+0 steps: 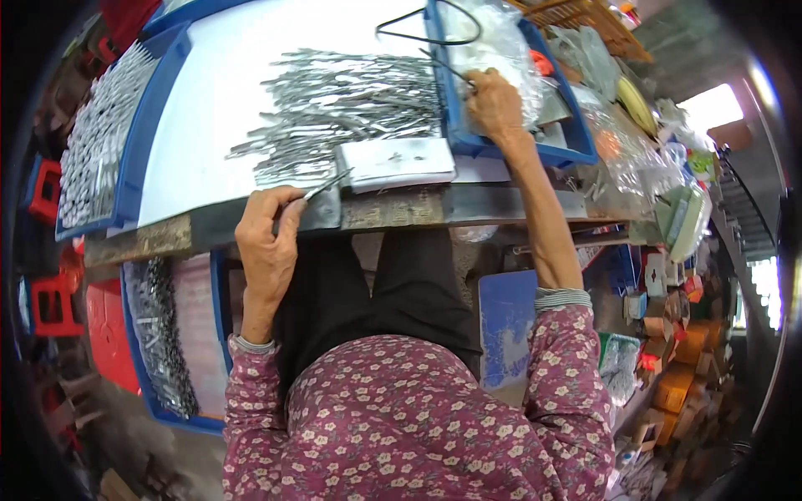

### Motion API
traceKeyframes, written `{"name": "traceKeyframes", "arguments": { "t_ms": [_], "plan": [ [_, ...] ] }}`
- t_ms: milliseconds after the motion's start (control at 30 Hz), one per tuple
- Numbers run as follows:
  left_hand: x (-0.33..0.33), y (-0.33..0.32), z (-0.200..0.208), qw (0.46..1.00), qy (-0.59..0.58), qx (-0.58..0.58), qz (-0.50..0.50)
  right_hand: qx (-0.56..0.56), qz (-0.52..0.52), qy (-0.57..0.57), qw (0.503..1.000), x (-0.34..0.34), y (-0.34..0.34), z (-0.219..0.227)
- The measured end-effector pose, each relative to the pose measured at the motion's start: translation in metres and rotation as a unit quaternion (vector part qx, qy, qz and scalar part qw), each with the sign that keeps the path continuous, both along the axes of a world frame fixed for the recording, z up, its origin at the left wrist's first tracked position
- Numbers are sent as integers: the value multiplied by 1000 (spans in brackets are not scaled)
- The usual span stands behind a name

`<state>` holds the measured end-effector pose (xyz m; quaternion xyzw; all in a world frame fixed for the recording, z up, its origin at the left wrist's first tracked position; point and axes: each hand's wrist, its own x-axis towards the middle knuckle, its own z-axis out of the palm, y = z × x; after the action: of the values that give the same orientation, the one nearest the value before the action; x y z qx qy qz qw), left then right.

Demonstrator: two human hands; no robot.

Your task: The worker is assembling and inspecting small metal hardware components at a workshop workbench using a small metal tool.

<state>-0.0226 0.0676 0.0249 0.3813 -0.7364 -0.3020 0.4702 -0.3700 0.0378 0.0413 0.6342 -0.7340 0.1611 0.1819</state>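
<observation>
no readable text, labels, numbers or signs, marks (396, 158) on white block (368, 174) too indistinct to read, boxes (675, 387) at right blurred

At the left edge of the frame, a red plastic stool (55, 306) is seen, with a flat red panel (111, 336) placed near it. A worn blue board (506, 330) is set below the table, right of centre. At the upper right, a slatted orange rack (585, 23) is partly cut off by the rim, and clear plastic bags (642, 164) are heaped below it. Farther right, a bright window (713, 109) is shown above a dark staircase (746, 213). Orange boxes (674, 391) are stacked at the lower right, slightly blurred.
</observation>
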Motion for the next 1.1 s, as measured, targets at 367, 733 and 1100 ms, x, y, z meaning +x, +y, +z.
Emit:
{"name": "traceKeyframes", "arguments": {
  "t_ms": [367,733,1100],
  "plan": [
    [131,14,-56,958,125,136,219,6,111,42,993,-26,1,-6],
    [204,13,-155,936,163,146,276,-13,172,-79,982,-8,18,15],
    [196,-31,-179,867,115,316,368,-93,128,-233,960,-15,36,11]
  ]
}}
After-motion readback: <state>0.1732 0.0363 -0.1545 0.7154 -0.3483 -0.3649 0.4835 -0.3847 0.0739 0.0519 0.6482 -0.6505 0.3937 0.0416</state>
